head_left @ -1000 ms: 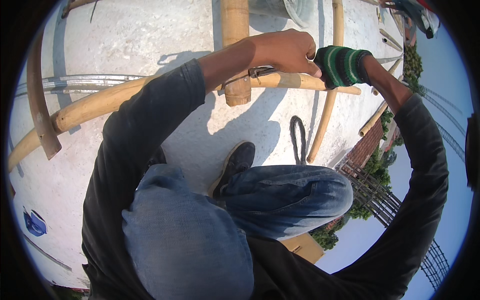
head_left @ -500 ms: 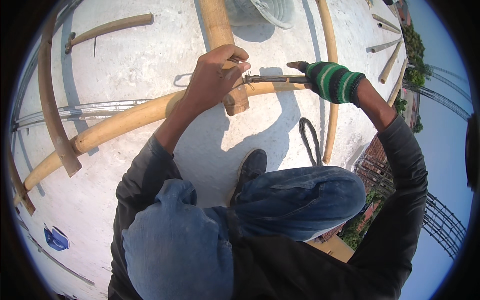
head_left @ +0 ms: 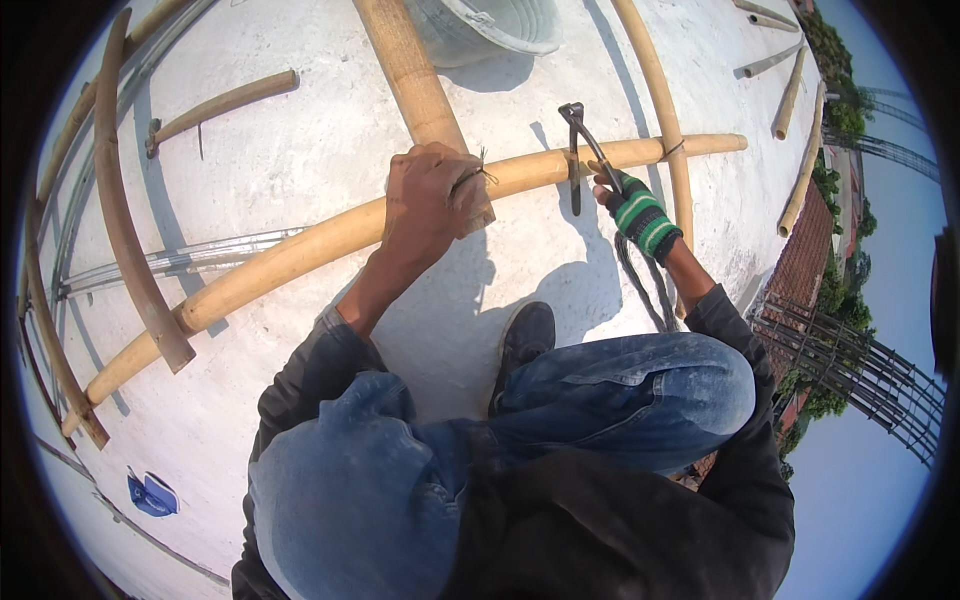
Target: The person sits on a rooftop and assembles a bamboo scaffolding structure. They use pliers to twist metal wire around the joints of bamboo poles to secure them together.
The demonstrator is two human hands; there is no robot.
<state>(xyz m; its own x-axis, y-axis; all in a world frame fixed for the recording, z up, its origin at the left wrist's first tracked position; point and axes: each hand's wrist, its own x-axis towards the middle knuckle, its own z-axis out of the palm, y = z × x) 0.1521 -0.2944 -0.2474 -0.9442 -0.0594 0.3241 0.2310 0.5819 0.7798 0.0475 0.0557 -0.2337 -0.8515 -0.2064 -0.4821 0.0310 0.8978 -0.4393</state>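
Observation:
My left hand [head_left: 430,200] is closed over the crossing of a thick bamboo pole [head_left: 415,75] and a long bamboo pole [head_left: 290,240]. A thin dark wire [head_left: 484,166] sticks out by its fingers. My right hand [head_left: 635,212], in a striped green and black fingerless glove, grips one handle of dark pincers [head_left: 590,140]. Their handles are spread; the other handle hangs across the long pole, and the jaws point away from me, apart from the wire. The hand itself hides most of the crossing and the wire around it.
A hammer [head_left: 225,105] lies at the far left and a grey bucket [head_left: 490,30] at the top. Another bamboo pole [head_left: 655,90] crosses on the right, near a dark wire bundle [head_left: 645,285]. Steel rods [head_left: 220,250] run underneath. At the right lies the white surface's edge, with rebar [head_left: 850,365] beyond.
The pincers have drawn back right from the crossing and swung upright, their handles now spread. My left hand has come down onto the crossing and closed. The view has shifted slightly.

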